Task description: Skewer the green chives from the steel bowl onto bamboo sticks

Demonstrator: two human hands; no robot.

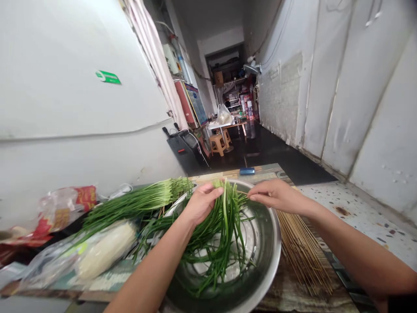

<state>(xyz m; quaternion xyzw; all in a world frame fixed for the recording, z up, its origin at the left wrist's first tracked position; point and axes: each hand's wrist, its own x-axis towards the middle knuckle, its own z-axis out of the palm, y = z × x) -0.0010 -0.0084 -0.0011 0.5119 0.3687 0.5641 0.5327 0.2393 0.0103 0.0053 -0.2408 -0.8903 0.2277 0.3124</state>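
Note:
Over a wide metal basin (pixel 275 243), my left hand (pixel 203 201) is closed on a bunch of garlic chives (pixel 224 221), whose green leaves hang down into the bowl. My right hand (pixel 269 195) pinches a thin wooden skewer (pixel 241 192) that points left at the pale stem ends of the chives. Whether the skewer's tip has gone into the stems cannot be made out. Left of the basin lies a large pile of garlic chives (pixel 137 204), with pale stems towards the basin. To the right of the basin, many loose bamboo skewers (pixel 302 252) lie side by side on the table.
A clear plastic bag (pixel 48 265) and a pale, wrapped bundle (pixel 107 251) sit at the left, near a red-and-clear package (pixel 65 206). A small blue object (pixel 246 171) lies at the table's far edge. Beyond stand stools (pixel 217 144) and another table (pixel 228 124).

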